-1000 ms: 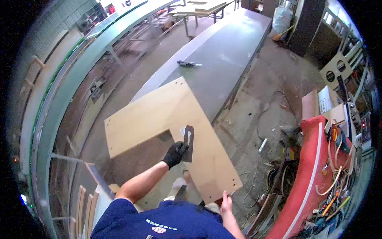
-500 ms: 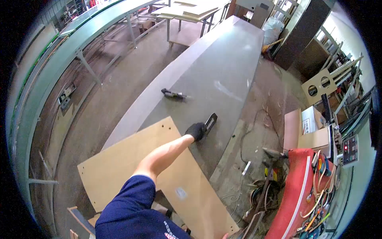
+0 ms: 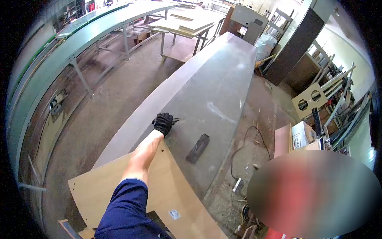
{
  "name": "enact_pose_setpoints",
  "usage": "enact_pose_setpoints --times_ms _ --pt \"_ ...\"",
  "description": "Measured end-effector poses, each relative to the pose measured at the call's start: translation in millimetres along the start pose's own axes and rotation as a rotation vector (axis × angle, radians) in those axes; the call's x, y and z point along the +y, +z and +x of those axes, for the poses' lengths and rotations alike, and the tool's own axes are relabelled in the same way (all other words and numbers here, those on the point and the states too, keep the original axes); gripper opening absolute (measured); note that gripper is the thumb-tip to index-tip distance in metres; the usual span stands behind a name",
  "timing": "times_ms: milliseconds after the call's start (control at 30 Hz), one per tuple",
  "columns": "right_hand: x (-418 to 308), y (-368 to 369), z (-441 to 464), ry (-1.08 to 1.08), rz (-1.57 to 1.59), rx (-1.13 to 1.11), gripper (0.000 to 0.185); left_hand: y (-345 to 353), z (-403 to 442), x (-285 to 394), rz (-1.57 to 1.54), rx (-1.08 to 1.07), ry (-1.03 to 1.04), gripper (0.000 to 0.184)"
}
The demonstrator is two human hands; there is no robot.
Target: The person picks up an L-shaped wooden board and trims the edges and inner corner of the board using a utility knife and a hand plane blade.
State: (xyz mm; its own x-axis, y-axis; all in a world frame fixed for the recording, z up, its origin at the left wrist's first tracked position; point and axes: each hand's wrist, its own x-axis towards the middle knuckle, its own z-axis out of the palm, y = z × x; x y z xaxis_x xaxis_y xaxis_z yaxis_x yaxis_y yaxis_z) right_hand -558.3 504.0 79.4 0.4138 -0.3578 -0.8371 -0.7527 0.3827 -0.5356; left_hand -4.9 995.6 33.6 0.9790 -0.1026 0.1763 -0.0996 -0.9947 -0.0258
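Note:
My left hand (image 3: 163, 124), in a black glove, is closed around a dark hand tool (image 3: 175, 119). A thin tip of the tool points right past my fingers; the rest is hidden by the glove. Beneath the hand is the long grey tabletop (image 3: 207, 87). Nearer to me lies a dark oblong block (image 3: 197, 148), flat on the tabletop and apart from the hand. Under my forearm a light wood panel (image 3: 119, 169) with small corner holes and a pale sticker (image 3: 174, 214) overlaps the near end of the table. My right hand is out of view.
A long green-edged conveyor-like bench (image 3: 43, 67) runs along the left. At the back, boards lie on a worktable (image 3: 191, 26). A cable (image 3: 234, 157) and scraps cover the floor at right, near a white box (image 3: 302, 135). A blurred oval hides the lower right.
My left hand has let go of the dark oblong block, which now lies on the tabletop. It has moved left and taken hold of the dark tool. The view has shifted slightly.

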Motion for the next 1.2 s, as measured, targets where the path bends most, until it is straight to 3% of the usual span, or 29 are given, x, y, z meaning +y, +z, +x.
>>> enact_pose_setpoints --times_ms 133,167,267,300,400,433,467,500,533,567,633,733,767,833,867,1067,1200 --pt "11.2 -16.7 2.4 -0.017 -0.01 -0.054 0.043 -59.5 -44.3 43.7 -0.42 0.183 -0.229 0.035" --pt "15.3 -22.3 4.1 -0.024 -0.012 -0.075 0.043 -96.8 -65.1 61.0 -0.483 0.089 -0.296 0.035" --pt "34.9 -51.9 9.0 -0.036 -0.019 -0.147 0.042 -91.5 -136.6 78.7 -0.701 0.258 -0.141 0.044" --pt "44.9 -66.7 11.4 -0.036 -0.02 -0.175 0.042 -110.5 -172.2 94.4 -0.619 0.342 -0.145 0.047" --pt "87.2 -141.6 24.7 -0.047 -0.05 -0.351 0.041 -150.2 -304.6 148.4 -1.094 0.136 -0.538 0.043" --pt "99.5 -164.6 31.4 -0.029 -0.067 -0.42 0.041 -185.8 -351.3 176.9 -1.195 0.028 -0.759 0.038" --pt "124.0 -196.5 68.3 0.195 -0.287 -0.337 0.039 -197.1 -401.5 199.2 -1.217 0.08 -0.771 0.034" --pt "89.8 -168.0 32.5 0.121 -0.108 -0.519 0.04 -205.3 -443.4 219.2 -1.239 0.159 -0.775 0.031" --pt "86.2 -163.8 28.5 0.2 -0.1 -0.578 0.04 -185.7 -501.8 228.8 -1.014 0.22 -0.63 0.03" --pt "82.6 -159.4 24.9 0.279 -0.097 -0.636 0.041 -200.9 -545.4 250.2 -1.073 0.136 -0.737 0.031" --pt "96.2 -154.7 16.3 0.195 -0.107 -0.757 0.043 -211.4 -629.7 290.1 -1.191 0.005 -1.013 0.035" --pt "122.2 -162.9 27.8 0.247 -0.147 -0.877 0.045 -200.4 -750.1 357.0 -1.048 -0.056 -1.126 0.037" --pt "127.5 -166.0 27.5 0.265 -0.156 -0.906 0.045 -194.8 -783.1 380.3 -0.919 -0.093 -1.052 0.037" --pt "109.7 -167.7 36.7 0.304 -0.149 -0.909 0.046 -214.9 -791.3 440.5 -0.312 -0.055 -0.569 0.035" --pt "109.5 -167.2 35.9 0.288 -0.151 -0.916 0.046 -184.3 -827.1 452.1 -0.523 -0.163 -0.682 0.036" --pt "99.0 -161.2 43.9 0.2 -0.117 -0.824 0.049 -206.0 -830.0 493.4 -0.895 -0.095 -1.014 0.037" --pt "90.6 -154.2 6.7 0.127 -0.134 -0.839 0.048 -188.6 -832.1 485.4 -0.92 -0.006 -0.985 0.037"
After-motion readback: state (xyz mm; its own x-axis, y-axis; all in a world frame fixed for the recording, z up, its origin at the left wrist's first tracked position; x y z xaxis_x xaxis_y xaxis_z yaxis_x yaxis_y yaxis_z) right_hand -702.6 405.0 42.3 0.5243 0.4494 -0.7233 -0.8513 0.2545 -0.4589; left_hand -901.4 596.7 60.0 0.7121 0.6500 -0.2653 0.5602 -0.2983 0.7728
